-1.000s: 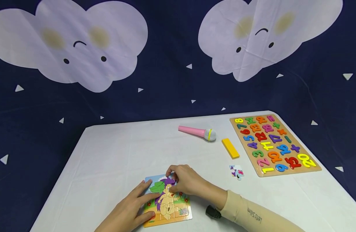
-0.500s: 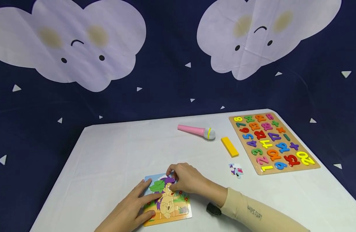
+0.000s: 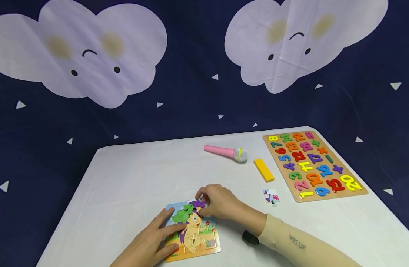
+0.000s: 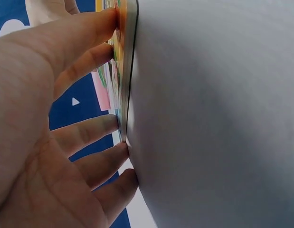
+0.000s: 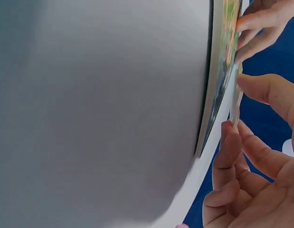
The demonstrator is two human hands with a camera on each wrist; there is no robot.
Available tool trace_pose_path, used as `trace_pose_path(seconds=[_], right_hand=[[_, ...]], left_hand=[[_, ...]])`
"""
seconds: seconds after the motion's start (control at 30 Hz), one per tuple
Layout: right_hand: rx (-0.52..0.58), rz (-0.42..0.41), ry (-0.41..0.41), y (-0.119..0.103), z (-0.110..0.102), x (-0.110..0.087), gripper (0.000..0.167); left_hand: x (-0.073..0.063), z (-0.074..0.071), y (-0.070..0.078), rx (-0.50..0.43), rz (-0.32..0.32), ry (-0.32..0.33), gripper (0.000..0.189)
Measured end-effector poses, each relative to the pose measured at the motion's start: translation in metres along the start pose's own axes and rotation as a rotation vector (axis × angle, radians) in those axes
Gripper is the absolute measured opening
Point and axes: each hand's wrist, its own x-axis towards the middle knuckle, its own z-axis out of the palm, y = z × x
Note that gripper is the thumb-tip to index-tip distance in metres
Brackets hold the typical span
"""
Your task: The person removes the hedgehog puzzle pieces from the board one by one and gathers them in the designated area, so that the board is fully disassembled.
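Note:
A square picture puzzle (image 3: 194, 243) with a purple-haired cartoon animal lies on the white table. My left hand (image 3: 149, 237) rests spread on the puzzle's left side, its fingers (image 4: 97, 128) touching the edge and face. At the upper right of the puzzle, my right hand (image 3: 222, 203) pinches a puzzle piece between thumb and fingertips. In the right wrist view that thin piece (image 5: 237, 105) stands slightly apart from the board (image 5: 215, 90). My right fingers hide part of it in the head view. A separate puzzle piece (image 3: 271, 197), blue with a pink mark, lies right of this hand.
A yellow block (image 3: 263, 170) and a pink toy microphone (image 3: 226, 152) lie farther back. The wooden number board (image 3: 292, 187) fills the right rear. Something small and black (image 3: 250, 237) is by the right wrist. A dark cloud-patterned cloth (image 3: 191, 89) hangs behind the table.
My right hand has shifted slightly up and right, lifting the pinched puzzle piece out of line with the picture. The left hand has stayed on the puzzle.

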Motion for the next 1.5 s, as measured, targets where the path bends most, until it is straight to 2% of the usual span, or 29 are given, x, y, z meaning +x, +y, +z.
trace_pose_path(seconds=[0.3, 0.43, 0.97, 1.23, 1.5], right_hand=[[0.171, -0.037, -0.023, 0.029, -0.02, -0.011, 0.035], [0.202, -0.029, -0.034, 0.043, -0.03, -0.018, 0.035], [0.181, 0.043, -0.002, 0.1, -0.066, -0.044, 0.035], [0.144, 0.071, 0.014, 0.112, -0.081, -0.052, 0.036], [0.09, 0.103, 0.002, 0.12, -0.087, -0.061, 0.037]], left_hand=[[0.002, 0.001, 0.002, -0.029, -0.047, -0.03, 0.049], [0.002, 0.001, 0.002, -0.026, -0.053, -0.032, 0.049], [0.002, 0.002, 0.003, -0.027, -0.043, -0.017, 0.05], [-0.001, 0.0, 0.003, -0.016, -0.05, -0.009, 0.05], [0.0, 0.001, 0.004, -0.001, -0.029, 0.001, 0.049]])
